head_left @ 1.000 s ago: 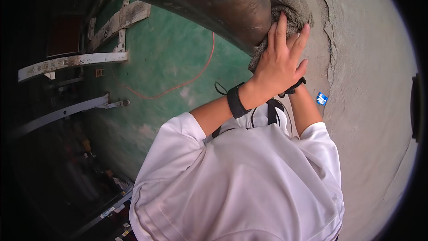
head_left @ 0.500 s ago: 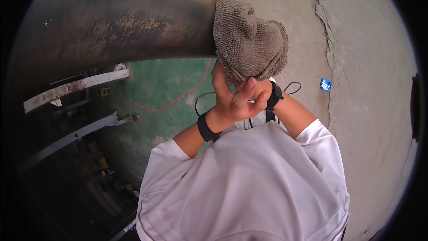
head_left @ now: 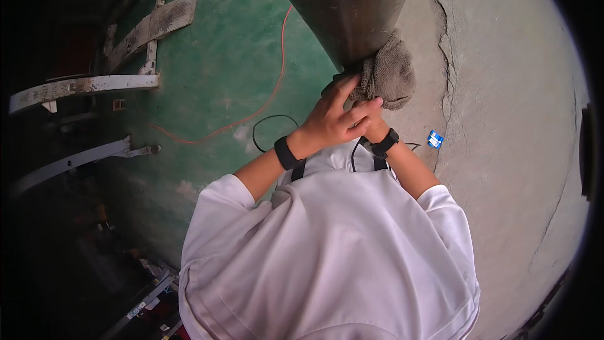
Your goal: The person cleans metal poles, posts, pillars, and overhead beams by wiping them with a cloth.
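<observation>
A brown terry towel (head_left: 393,79) lies bunched against the lower end of a large, dark metal pipe (head_left: 352,6) with a worn surface. My right hand (head_left: 376,127) grips the towel from below; its fingers are mostly hidden by the cloth and by my other hand. Just left of it, my left hand (head_left: 332,119) has its fingers spread, with the tips at the towel's near edge. Whether those tips press on the cloth I cannot tell. Both wrists wear black bands.
An orange cable (head_left: 282,56) curves over the green floor (head_left: 220,44). A black cord loops near my left wrist. On the grey concrete (head_left: 503,119), right of a long crack, lies a small blue packet (head_left: 435,139). Metal arms (head_left: 82,85) stand at left.
My view has shifted, and the pipe now points down toward me instead of lying across the upper left. The towel sits lower and more crumpled. Both hands stay close together at it.
</observation>
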Available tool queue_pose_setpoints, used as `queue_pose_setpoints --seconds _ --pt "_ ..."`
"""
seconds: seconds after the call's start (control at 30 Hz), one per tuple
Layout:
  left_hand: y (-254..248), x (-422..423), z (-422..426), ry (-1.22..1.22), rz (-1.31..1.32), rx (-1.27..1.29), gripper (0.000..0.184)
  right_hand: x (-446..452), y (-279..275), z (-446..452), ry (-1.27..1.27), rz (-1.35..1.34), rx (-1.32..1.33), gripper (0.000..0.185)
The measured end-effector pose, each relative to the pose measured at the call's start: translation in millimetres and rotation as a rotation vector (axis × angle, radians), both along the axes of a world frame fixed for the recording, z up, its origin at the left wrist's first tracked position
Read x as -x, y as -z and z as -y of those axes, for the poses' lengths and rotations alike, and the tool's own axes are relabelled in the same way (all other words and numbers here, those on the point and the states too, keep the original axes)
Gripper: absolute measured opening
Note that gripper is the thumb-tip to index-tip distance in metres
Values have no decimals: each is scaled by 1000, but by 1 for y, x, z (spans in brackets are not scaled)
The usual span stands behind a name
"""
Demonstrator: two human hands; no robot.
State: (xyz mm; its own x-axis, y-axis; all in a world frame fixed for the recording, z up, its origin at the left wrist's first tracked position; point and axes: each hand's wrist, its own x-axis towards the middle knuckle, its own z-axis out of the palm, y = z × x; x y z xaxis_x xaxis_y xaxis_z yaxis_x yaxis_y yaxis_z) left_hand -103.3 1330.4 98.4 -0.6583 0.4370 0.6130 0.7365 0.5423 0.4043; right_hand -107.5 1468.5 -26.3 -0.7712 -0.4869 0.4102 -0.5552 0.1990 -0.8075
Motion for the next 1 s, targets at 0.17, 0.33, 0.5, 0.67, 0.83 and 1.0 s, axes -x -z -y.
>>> queue_pose_setpoints --seconds 0.17,0.33,0.5,0.67,0.83,1.0 --pt "-41 2 12 13 -58 -232 64 22 -64 -6 110 -328 -65 41" --pt "-61 26 26 91 -151 -510 75 46 -112 12 384 -684 -130 40" --pt "-23 35 49 3 352 -763 83 58 -90 70 870 -939 -207 39" --pt "23 70 85 -73 848 -809 61 50 -77 112 748 -523 -631 34" --pt "-14 98 79 52 794 -971 48 61 -133 126 908 -585 -755 34" --pt "-62 98 60 334 490 -972 46 44 -185 115 1050 -780 -716 48"
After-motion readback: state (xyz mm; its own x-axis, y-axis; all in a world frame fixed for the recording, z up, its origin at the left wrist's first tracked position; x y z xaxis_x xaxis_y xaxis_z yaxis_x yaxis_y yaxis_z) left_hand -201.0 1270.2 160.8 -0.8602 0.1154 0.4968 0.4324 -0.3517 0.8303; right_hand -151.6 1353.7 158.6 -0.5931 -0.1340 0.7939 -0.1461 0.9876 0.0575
